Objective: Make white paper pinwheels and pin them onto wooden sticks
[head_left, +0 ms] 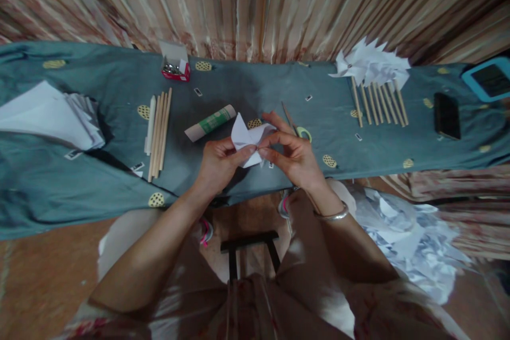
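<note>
A folded white paper pinwheel is held up over the near middle of the cloth-covered table. My left hand pinches its left side, the thumb lying near its centre. At the pinwheel's centre, the thumb and index finger of my right hand are pressed together; whatever small thing may be between them is too small to make out. A glue stick with a green label lies just beyond my left hand. Scissors with a yellow-green handle rest beyond my right hand.
Rolled sticks and a red box of pins lie left of centre. Paper sheets are stacked far left. Finished pinwheels, a dark phone and a blue-framed device lie right. A bag of papers stands below the table edge.
</note>
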